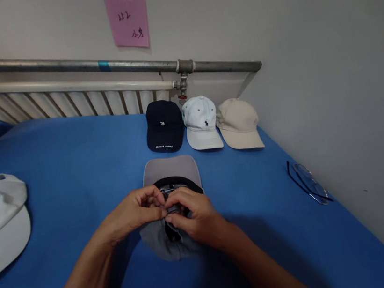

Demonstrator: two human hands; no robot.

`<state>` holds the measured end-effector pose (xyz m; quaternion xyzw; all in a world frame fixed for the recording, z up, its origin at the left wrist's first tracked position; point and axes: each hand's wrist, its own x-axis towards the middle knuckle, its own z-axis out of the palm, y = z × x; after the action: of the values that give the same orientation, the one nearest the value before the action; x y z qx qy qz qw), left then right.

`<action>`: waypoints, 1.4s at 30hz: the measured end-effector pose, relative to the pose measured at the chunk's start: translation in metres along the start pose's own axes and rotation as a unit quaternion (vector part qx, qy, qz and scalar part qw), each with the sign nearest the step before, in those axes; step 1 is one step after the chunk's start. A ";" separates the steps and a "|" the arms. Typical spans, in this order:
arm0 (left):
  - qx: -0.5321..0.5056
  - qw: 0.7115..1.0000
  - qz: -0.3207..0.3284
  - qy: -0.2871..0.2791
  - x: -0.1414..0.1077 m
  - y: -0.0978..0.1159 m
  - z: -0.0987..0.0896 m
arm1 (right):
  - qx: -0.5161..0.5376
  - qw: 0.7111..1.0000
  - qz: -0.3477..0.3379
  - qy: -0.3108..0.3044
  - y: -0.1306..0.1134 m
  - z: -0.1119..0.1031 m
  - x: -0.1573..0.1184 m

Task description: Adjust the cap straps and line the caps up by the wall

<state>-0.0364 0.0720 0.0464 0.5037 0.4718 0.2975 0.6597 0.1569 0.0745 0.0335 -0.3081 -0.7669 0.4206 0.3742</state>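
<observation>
A grey baseball cap (170, 168) lies on the blue surface in front of me, its brim pointing away and its dark inner band showing. Both hands meet over its near part, at the back strap. My left hand (137, 210) is closed, thumb and fingers pinching at the strap. My right hand (192, 212) pinches beside it, the fingertips of the two hands almost touching. Exactly which bit of strap or buckle lies between the fingers is hidden. Near the hands, a dark opening shows in the back of the cap.
A navy cap (164, 126), a white cap (202, 119) and a beige cap (239, 121) stand in a row at the back. More white headwear (2, 221) sits at the left edge. Glasses (310, 182) lie by the right wall. A radiator (66, 101) and pipe (61, 64) run behind.
</observation>
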 end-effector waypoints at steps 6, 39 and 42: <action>-0.018 1.000 -0.003 0.014 0.001 -0.001 0.000 | -0.004 0.999 0.043 0.009 -0.001 -0.002 0.000; 0.080 0.996 -0.029 0.036 -0.002 0.003 0.003 | 0.136 0.969 0.183 0.091 0.000 0.001 0.004; 0.082 0.996 -0.023 0.035 -0.002 0.003 0.003 | 0.150 0.967 0.190 0.083 -0.001 0.001 0.005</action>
<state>-0.0341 0.0694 0.0499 0.5345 0.5288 0.2599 0.6060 0.1534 0.0773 0.0360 -0.4224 -0.5883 0.5674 0.3919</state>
